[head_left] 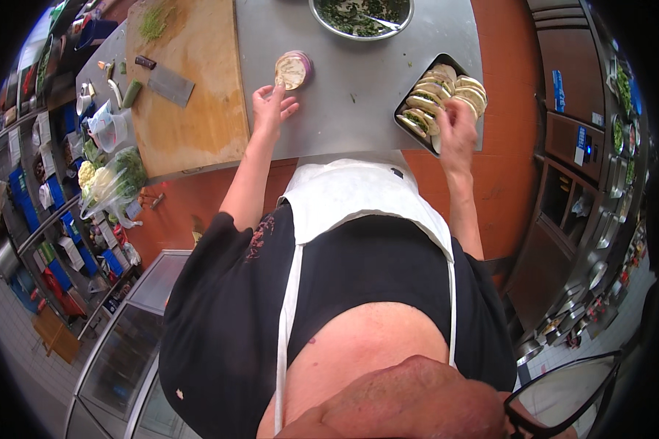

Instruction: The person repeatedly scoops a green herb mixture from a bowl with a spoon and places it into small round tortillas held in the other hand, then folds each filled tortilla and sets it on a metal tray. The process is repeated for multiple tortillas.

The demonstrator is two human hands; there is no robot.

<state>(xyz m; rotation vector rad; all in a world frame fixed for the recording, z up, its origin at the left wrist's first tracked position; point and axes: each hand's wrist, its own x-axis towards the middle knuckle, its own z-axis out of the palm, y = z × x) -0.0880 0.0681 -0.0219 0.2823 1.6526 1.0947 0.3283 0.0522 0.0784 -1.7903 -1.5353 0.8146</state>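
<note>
My left hand (271, 110) is open, its fingers apart, at the near edge of a round eggplant piece (293, 71) with a purple rim and pale cut top. The index fingertip seems to touch the piece. Over a dark rectangular tray (398, 111), my right hand (458, 132) is closed, its fingers bent down onto a stuffed eggplant slice; the fingertips are partly hidden. Rows of pale stuffed eggplant slices (426, 96) lean against each other in the tray, with green filling between them. Farther back stands a metal bowl (316, 18) of chopped green filling (351, 16), with a spoon (384, 23) in it.
A wooden cutting board (205, 132) lies on the left of the steel table (344, 124), bearing a cleaver (172, 86) and green scraps (154, 22). Beside it are a dark green vegetable piece (132, 94) and bagged vegetables (113, 183). Steel cabinets (572, 73) stand at right.
</note>
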